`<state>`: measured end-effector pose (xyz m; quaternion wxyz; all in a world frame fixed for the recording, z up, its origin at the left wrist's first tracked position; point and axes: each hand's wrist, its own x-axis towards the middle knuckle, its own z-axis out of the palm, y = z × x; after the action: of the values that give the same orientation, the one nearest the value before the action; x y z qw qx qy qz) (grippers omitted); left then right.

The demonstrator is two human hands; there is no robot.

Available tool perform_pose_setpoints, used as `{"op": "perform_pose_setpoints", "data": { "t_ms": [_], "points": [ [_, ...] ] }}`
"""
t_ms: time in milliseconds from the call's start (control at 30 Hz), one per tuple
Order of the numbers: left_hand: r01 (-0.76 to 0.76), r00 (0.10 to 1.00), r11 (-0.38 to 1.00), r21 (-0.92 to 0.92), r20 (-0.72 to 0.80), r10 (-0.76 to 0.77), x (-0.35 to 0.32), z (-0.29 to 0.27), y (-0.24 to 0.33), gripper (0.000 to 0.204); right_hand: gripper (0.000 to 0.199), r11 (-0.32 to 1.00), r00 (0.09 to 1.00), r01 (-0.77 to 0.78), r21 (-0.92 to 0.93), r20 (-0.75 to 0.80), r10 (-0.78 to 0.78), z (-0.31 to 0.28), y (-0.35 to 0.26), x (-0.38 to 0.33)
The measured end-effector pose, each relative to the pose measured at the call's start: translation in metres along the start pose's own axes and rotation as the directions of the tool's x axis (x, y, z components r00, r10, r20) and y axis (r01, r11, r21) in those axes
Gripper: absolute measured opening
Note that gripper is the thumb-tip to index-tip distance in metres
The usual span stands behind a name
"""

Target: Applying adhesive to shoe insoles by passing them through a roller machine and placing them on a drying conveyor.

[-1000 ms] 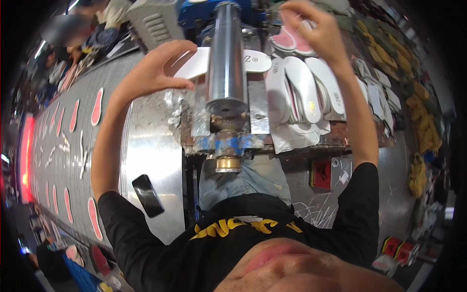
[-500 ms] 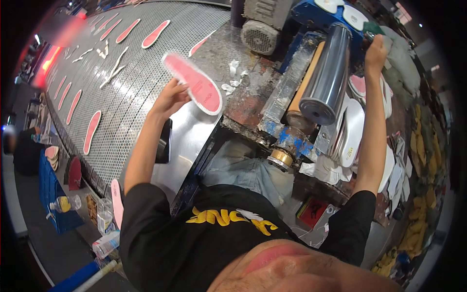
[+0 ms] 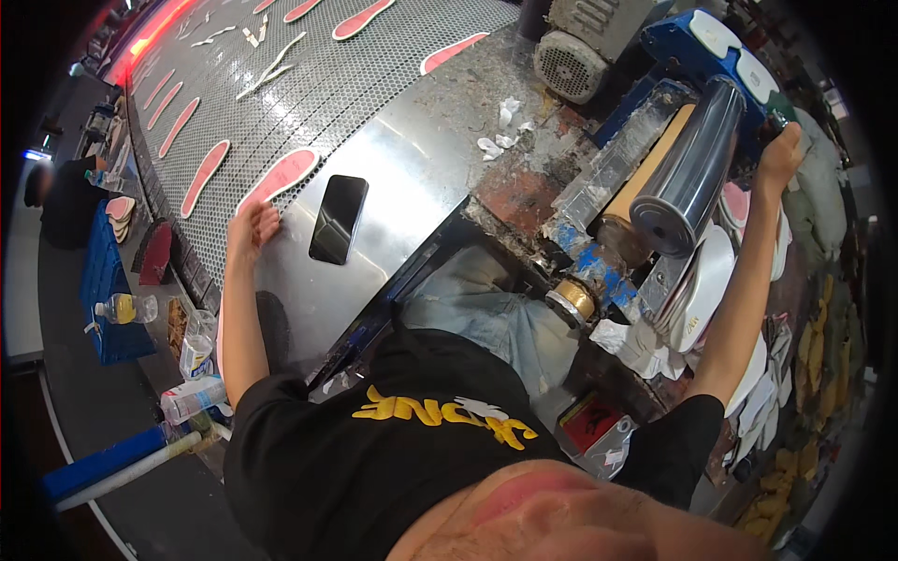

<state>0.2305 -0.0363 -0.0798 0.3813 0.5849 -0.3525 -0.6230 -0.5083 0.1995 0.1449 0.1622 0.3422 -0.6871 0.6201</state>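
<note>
left hand (image 3: 251, 227) lies flat, fingers loosely spread, on the edge of the perforated conveyor belt (image 3: 309, 103), touching the near end of a pink shoe insole (image 3: 279, 174) that sits where the mesh meets the plain steel table (image 3: 412, 178). nothing pinched, the palm is just pressing down on it. a black phone (image 3: 338, 218) lies face up on the steel just beside that hand, apart from the insole.

right hand (image 3: 776, 159) is stretched out to the far end of the roller machine, up against the end of the big polished steel roller (image 3: 690, 173) near the blue housing (image 3: 697, 47). fingers are curled, but what they hold is hidden behind the roller, so cannot tell if they grip anything.

a tan roller (image 3: 645, 178) runs beside the steel one. a stack of white insoles (image 3: 703, 285) leans just below the roller's near end, and more white soles (image 3: 756, 374) spread under the right forearm. more pink insoles (image 3: 204, 176) lie in rows further up the belt, well apart from the left hand. white paper scraps (image 3: 500, 140) are on the steel by a grey motor (image 3: 585, 42).

at the left edge (below table level): a plastic water bottle (image 3: 126, 307) on a blue crate (image 3: 103, 280), and another person in black (image 3: 65, 201).
</note>
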Motion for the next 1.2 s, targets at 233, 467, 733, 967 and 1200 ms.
{"op": "perform_pose_setpoints", "data": {
  "t_ms": [233,467,733,967,1200],
  "points": [
    [-0.55,0.682,0.192,0.813,0.305,0.665,0.131,-0.003,0.013,0.038,0.057,0.993,0.997,0.074,-0.094,-0.001,-0.074,0.009,0.005,0.003],
    [-0.381,0.763,0.102,0.919,0.25,0.596,0.085,0.0,-0.021,0.035,0.054,0.995,1.0,0.015,-0.101,-0.022,-0.017,0.003,-0.006,-0.008],
    [-0.438,0.7,0.055,0.897,0.302,0.647,0.041,-0.027,-0.026,0.027,0.055,0.993,1.0,0.009,-0.116,0.0,-0.009,0.004,0.006,0.002],
    [-0.449,0.702,0.041,0.893,0.323,0.635,0.044,-0.007,0.007,0.026,0.056,0.985,0.986,0.052,-0.165,-0.145,-0.076,0.016,-0.013,-0.013],
    [-0.735,0.625,0.191,0.65,0.543,0.56,0.212,0.21,0.048,0.037,0.053,0.994,0.987,0.028,-0.106,-0.155,-0.045,0.013,-0.015,-0.017]
  ]
}}
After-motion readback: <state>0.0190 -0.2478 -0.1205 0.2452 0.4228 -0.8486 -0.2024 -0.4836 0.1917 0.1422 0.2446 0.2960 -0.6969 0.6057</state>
